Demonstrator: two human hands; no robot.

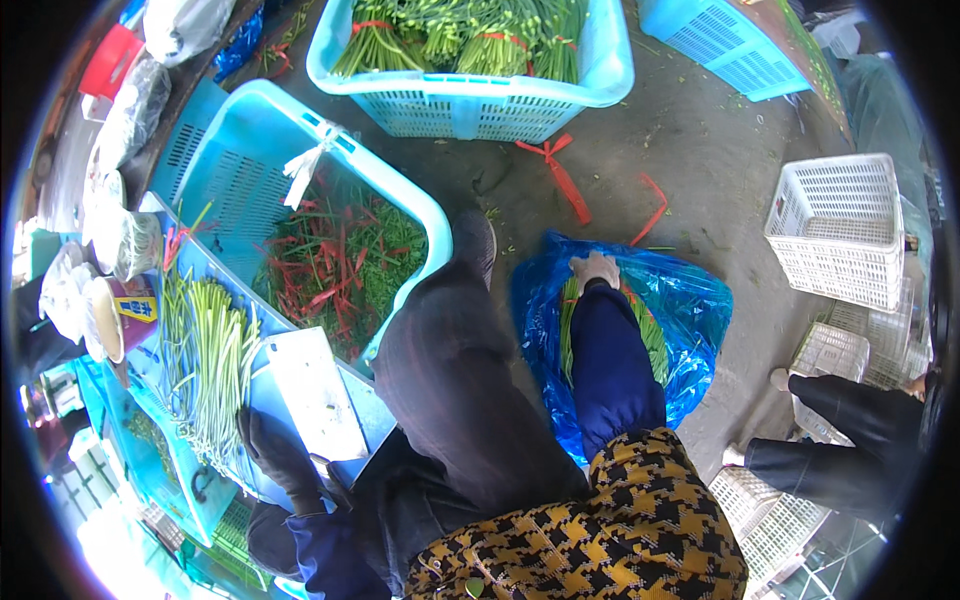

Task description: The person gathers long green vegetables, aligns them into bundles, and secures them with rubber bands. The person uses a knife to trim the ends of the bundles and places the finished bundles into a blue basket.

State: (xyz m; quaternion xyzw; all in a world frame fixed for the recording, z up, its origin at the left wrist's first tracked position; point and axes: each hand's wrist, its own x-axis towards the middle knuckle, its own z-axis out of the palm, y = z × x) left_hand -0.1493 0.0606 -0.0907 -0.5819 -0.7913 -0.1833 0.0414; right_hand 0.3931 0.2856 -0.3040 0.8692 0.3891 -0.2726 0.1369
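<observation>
My right hand (596, 270), in a pale glove, reaches down into a blue plastic bag (694, 375) on the floor. It is at the far end of green stems (649, 330) lying in the bag; its fingers are partly hidden, so a grip cannot be made out. At the left, my left hand (274, 454) wears a dark glove and lies beside the cut ends of loose green flowering-chive stems (217, 337) on a blue table (281, 311). Whether it holds anything is unclear. A white board (315, 394) lies on the table near this hand.
A turquoise crate (232, 180) contains red ties and green trimmings. Beyond stands another crate (465, 112) of tied bundles. Red ties (559, 176) litter the floor. White crates (836, 255) and another person's legs (825, 472) are at the right.
</observation>
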